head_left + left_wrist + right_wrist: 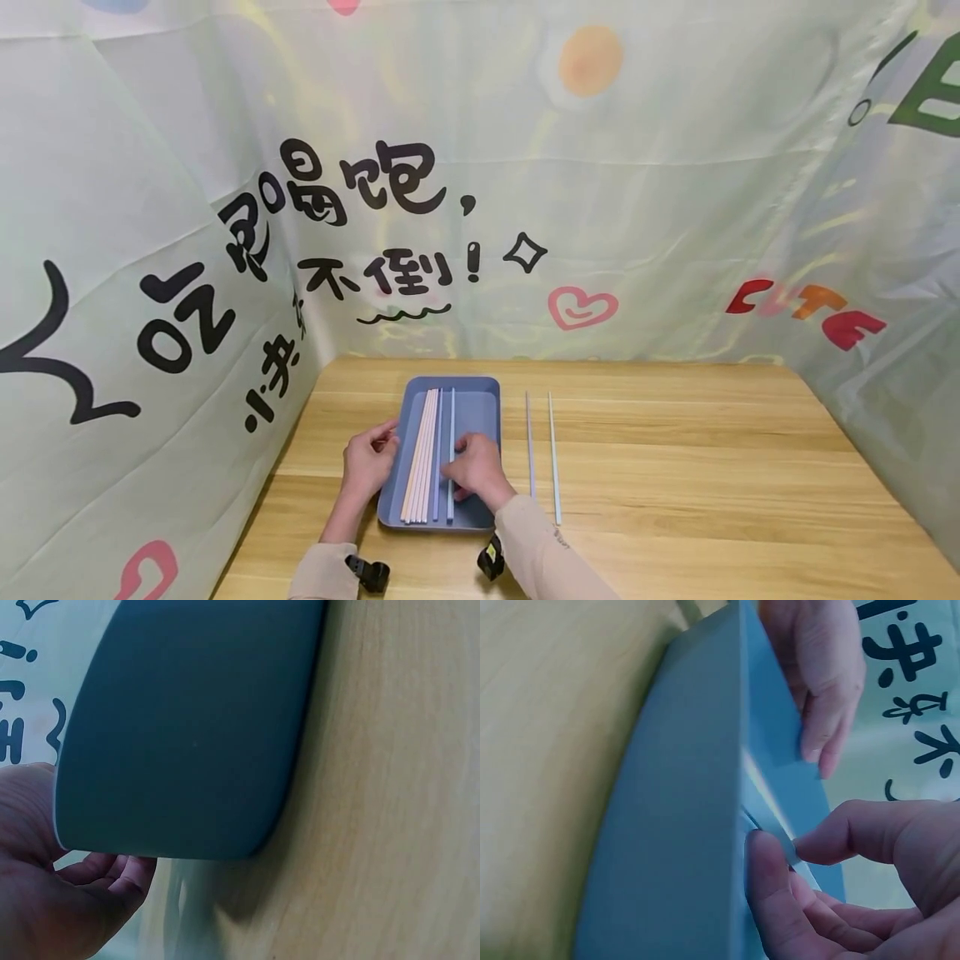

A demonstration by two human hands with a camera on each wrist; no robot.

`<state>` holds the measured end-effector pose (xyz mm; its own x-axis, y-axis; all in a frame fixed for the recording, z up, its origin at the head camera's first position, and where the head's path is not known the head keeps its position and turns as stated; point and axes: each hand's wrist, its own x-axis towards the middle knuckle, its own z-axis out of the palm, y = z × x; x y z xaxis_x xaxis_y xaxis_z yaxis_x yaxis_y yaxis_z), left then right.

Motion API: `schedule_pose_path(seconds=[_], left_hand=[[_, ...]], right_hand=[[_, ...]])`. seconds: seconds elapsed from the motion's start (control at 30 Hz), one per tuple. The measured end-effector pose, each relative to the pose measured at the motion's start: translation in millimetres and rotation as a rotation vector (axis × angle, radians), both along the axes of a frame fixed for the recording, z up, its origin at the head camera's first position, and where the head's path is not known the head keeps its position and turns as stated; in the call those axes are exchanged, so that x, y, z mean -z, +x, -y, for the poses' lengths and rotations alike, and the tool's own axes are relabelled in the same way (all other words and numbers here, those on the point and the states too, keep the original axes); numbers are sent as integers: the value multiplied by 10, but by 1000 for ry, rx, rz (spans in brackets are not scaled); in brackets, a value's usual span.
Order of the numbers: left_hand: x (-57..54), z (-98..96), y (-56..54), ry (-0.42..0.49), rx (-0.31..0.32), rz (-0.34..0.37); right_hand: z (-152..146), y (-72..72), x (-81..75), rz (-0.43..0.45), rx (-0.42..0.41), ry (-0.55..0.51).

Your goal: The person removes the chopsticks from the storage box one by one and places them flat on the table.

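Head view: right fingers [461, 472] pinching stick [452, 412], likely light, stiff, slick, probably balancing best near mid-length; left fingers [381, 431] gripping tray [480, 417].

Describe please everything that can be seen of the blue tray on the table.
The blue tray is a smooth, shallow rectangle with rounded corners and a raised rim; it looks like plastic. It rests on the wooden table, its long sides running front to back. Pale pinkish sticks, a violet-blue stick and a light blue stick are inside, lengthwise. The left hand appears to hold its left rim; the right hand pinches the light blue stick inside.
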<state>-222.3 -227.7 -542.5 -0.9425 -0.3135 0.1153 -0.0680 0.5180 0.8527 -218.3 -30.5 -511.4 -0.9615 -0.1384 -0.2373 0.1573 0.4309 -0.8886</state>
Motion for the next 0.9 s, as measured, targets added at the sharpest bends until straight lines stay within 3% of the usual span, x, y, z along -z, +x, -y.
schedule_pose_path(seconds=[0.37, 0.57, 0.9], left_hand=[[-2, -2, 6, 10, -6, 10], [-4, 9, 6, 15, -4, 31], [6, 29, -2, 12, 5, 2]], right_hand=[[-206, 14, -250, -47, -32, -104], [-338, -4, -295, 1, 1, -147], [-598, -37, -307, 7, 45, -157]])
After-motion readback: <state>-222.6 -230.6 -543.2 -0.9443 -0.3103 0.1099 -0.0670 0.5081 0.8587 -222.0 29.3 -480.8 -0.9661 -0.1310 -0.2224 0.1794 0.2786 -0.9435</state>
